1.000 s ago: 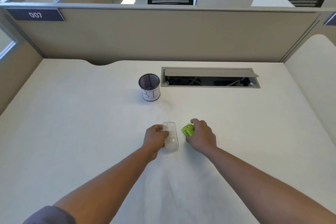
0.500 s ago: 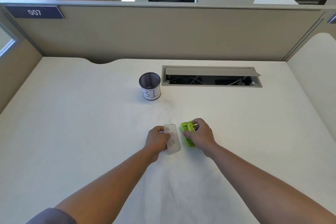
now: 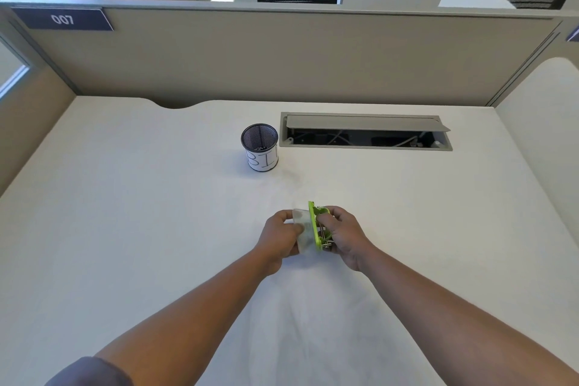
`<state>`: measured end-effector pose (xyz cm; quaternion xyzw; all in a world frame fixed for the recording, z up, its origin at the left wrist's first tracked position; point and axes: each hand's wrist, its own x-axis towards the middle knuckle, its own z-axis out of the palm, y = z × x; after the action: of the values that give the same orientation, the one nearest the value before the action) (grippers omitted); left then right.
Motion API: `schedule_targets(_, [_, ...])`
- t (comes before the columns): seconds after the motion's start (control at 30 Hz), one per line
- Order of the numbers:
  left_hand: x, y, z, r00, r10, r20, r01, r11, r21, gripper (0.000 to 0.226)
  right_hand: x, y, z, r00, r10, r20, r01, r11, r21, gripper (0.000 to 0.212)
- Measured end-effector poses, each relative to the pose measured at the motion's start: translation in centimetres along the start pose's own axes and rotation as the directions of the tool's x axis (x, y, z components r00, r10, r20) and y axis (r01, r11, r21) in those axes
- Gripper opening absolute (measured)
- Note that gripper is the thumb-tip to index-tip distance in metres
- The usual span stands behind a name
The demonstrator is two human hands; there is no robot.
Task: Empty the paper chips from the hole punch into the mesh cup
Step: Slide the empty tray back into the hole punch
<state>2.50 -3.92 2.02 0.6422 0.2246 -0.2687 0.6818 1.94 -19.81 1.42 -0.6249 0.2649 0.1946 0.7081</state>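
Observation:
A green hole punch (image 3: 315,226) stands on its side just above the desk, gripped by my right hand (image 3: 343,235). Its translucent chip tray (image 3: 303,230) is pressed against the punch's left face, and my left hand (image 3: 282,233) holds that tray. The black mesh cup (image 3: 259,147), with a white paper label around its lower half, stands upright farther back and to the left; a few small bits show inside it. Both hands are well in front of the cup.
An open cable hatch (image 3: 365,131) is set into the desk right of the cup. Beige partition walls (image 3: 282,56) close off the back and both sides. The white desk (image 3: 125,229) stretches out around my hands.
The punch and the tray lay apart on the desk. My right hand has turned the punch upright and brought it against the tray in my left hand.

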Motion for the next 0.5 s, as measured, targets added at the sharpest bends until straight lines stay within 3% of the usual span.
schedule_targets(0.5, [-0.62, 0.8, 0.39, 0.991, 0.056, 0.12, -0.05, 0.997, -0.05, 0.038, -0.12, 0.32, 0.65, 0.986, -0.168, -0.009, 0.163, 0.968, -0.188, 0.021])
